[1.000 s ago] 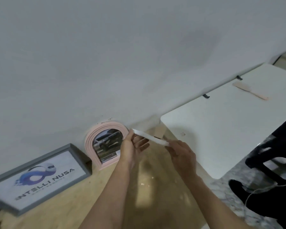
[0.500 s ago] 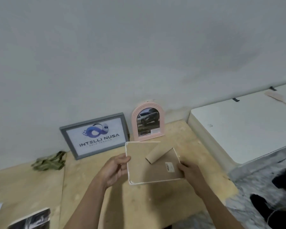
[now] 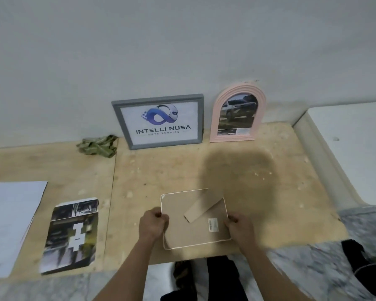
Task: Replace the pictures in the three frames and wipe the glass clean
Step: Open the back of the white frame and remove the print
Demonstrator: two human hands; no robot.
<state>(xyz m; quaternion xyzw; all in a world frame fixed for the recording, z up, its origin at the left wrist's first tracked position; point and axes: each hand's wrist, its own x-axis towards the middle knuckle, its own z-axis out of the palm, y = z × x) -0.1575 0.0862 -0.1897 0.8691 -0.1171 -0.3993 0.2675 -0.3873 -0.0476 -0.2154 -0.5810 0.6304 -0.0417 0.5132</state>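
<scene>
I hold a white-edged picture frame (image 3: 195,220) face down over the near edge of a pale plywood board (image 3: 258,170), its brown backing and folded easel stand (image 3: 202,208) facing up, a small label (image 3: 213,224) stuck near its right side. My left hand (image 3: 153,223) grips the frame's left edge with curled fingers; my right hand (image 3: 239,228) grips the right edge in the same way. Whether the frame rests on the board or is lifted just off it, I cannot tell.

At the far edge of the board, two more frames lean upright against a plain grey-white wall (image 3: 182,40): a grey rectangular frame (image 3: 157,121) showing a blue logo with the words INTELLI NUSA, and just beside it to the right a pink arched frame (image 3: 238,115) showing a car. A crumpled green cloth (image 3: 98,145) lies against the wall to the left of the grey frame.

On the board to my left lie a dark printed photo (image 3: 71,235) and, further left, a blank white sheet (image 3: 11,218), both flat. A seam (image 3: 111,192) in the plywood runs between the photo and the frame that I hold. A white tabletop (image 3: 356,153) adjoins the board on the right. Grey marbled floor (image 3: 302,270) shows below the board's near edge, blurred, with dark clothing above it between my forearms.
</scene>
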